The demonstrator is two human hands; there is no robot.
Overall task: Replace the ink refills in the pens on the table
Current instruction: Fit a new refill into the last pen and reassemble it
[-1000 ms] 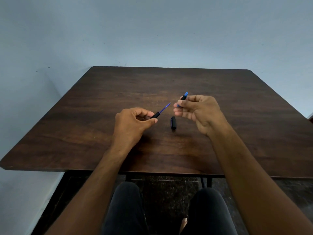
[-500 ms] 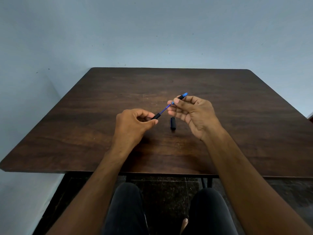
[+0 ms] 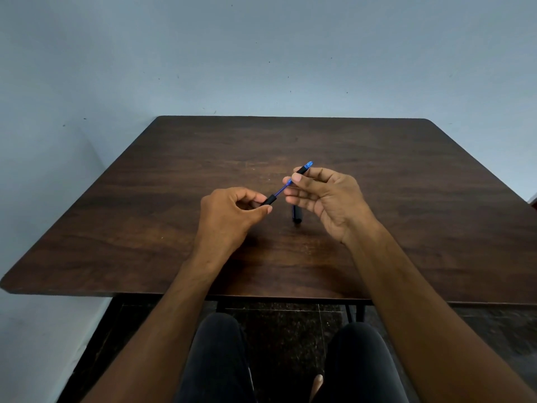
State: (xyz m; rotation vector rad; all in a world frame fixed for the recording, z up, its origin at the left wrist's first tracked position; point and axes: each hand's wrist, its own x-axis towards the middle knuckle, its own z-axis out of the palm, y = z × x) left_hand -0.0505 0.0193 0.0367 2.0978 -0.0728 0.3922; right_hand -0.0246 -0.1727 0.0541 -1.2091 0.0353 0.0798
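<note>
I see my left hand (image 3: 232,216) above the dark brown wooden worktop (image 3: 145,228), its fingers (image 3: 263,210) curled round the black grip section (image 3: 268,199) of a pen. A thin blue ink refill (image 3: 281,191) juts from that piece and runs up to the right into the black pen barrel with a blue end (image 3: 303,169). My right hand (image 3: 322,199) pinches this barrel between thumb and fingertips. Both parts are held off the surface. A short black pen cap (image 3: 297,214) lies on the worktop just below my right hand.
</note>
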